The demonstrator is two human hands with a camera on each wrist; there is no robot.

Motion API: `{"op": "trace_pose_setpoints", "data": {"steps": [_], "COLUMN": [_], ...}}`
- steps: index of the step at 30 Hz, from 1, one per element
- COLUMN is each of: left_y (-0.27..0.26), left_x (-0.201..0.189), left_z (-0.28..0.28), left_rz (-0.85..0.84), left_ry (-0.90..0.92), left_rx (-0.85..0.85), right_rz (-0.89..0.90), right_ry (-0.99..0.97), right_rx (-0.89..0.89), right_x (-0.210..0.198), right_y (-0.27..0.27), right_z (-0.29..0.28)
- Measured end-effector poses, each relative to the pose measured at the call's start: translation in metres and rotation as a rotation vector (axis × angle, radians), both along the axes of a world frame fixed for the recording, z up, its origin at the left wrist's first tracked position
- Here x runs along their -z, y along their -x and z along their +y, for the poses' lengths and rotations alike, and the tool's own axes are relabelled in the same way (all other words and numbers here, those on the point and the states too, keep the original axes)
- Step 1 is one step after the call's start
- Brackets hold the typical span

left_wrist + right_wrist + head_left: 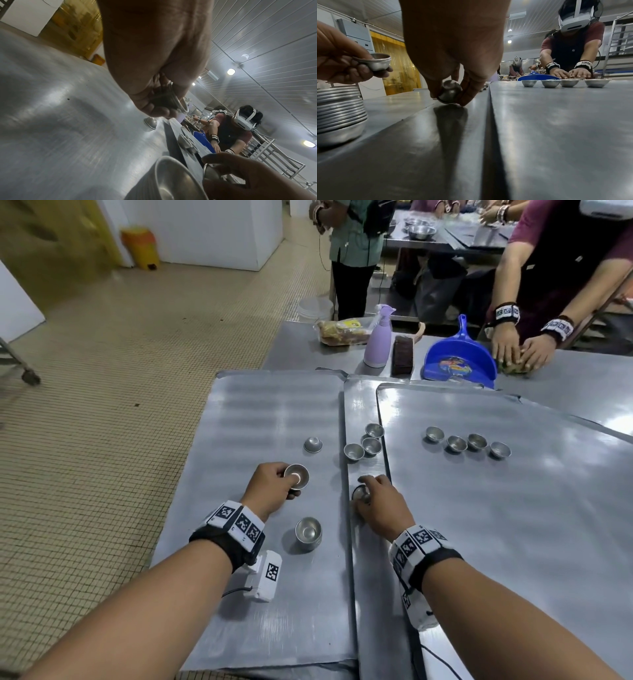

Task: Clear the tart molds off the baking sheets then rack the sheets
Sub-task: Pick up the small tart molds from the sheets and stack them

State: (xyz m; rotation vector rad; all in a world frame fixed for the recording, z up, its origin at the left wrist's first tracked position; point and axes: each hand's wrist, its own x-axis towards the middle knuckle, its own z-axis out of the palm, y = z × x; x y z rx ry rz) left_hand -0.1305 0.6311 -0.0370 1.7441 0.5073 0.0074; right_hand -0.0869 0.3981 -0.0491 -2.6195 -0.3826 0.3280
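Three grey baking sheets lie side by side: left sheet [274,405], middle sheet [359,405], and right sheet [513,491], which overlaps the middle one. My left hand [291,479] grips a small metal tart mold [297,475] [171,100] [376,62] just above the left sheet. My right hand [368,491] pinches a tilted mold [359,493] [450,93] whose rim touches the middle sheet. A stack of nested molds [308,532] [339,115] stands on the left sheet between my wrists. One upturned mold [313,445] sits further up that sheet.
Three loose molds [368,440] cluster on the middle sheet and several more [467,442] line the right sheet. At the far end are a lilac spray bottle [376,340], a brush [402,356] and a blue dustpan [459,357]. Another person's hands [520,350] press on the table.
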Motion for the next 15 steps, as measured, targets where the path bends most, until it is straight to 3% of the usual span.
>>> {"op": "trace_pose_setpoints", "data": {"steps": [15], "left_y": [0.0004], "left_x": [0.0054], "left_z": [0.0025], "left_rz": [0.024], "left_ry": [-0.046], "left_rx": [0.005], "right_rz": [-0.025], "right_ry": [-0.003], "right_rx": [0.016], "right_x": [0.0001], "right_y": [0.0051], "right_z": [-0.0053]}}
